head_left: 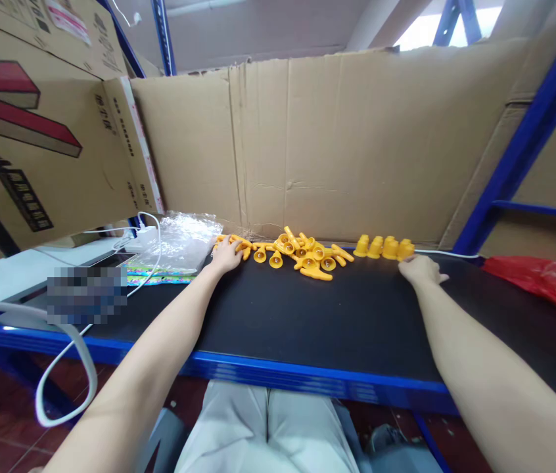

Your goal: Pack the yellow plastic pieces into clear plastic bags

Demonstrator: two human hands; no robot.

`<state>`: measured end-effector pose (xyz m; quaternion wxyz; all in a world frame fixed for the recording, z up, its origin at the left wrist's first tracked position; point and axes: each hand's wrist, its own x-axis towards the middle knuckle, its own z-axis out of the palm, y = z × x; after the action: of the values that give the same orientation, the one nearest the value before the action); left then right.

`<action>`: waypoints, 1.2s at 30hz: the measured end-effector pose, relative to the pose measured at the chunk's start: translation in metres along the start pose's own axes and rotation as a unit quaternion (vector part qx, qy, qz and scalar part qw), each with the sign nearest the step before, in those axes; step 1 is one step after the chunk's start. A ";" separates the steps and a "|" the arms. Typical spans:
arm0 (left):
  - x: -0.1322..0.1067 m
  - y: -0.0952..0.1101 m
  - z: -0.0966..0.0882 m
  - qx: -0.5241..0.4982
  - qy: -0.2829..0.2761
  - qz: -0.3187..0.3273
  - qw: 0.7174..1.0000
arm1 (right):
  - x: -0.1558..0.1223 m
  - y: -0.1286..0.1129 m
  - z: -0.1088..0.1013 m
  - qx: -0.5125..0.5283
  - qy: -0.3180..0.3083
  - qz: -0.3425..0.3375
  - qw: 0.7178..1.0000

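My left hand [226, 255] is at the left end of a row of loose yellow plastic parts. Its fingers are spread over several curved yellow pieces [244, 247] and touch them. Right of it lies a pile of yellow bell-shaped parts [318, 252] with open mouths, mixed with curved yellow pieces. Farther right stand several yellow plastic cups [375, 247], mouth down in a close group. My right hand [420, 268] is at this group's right end, its fingers curled against the nearest yellow cup [405, 249]. The fingertips are partly hidden.
The black tabletop [307, 322] has a blue metal front edge [317, 376]. A clear plastic bag [179, 240] and a white cable [152, 263] lie at left, below a large cardboard box [51, 131]. Cardboard [332, 144] walls the back. Red plastic [544, 279] lies at right.
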<state>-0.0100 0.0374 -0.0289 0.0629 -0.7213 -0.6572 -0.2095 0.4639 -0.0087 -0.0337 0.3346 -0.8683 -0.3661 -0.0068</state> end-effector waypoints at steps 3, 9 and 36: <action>0.001 0.013 -0.013 -0.002 0.031 -0.006 0.999 | -0.004 -0.003 -0.003 -0.017 -0.013 0.016 1.000; 0.009 0.056 -0.034 -0.016 -0.050 0.052 0.997 | -0.008 -0.005 -0.006 -0.015 -0.025 0.013 0.999; -0.054 0.131 -0.048 -0.229 0.140 0.200 0.942 | -0.150 -0.143 -0.007 0.374 -0.293 -0.406 0.781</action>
<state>0.1042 -0.0468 0.0173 0.0284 -0.7961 -0.4182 -0.4366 0.2645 -0.0353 0.0156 0.4762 -0.4062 -0.7386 0.2503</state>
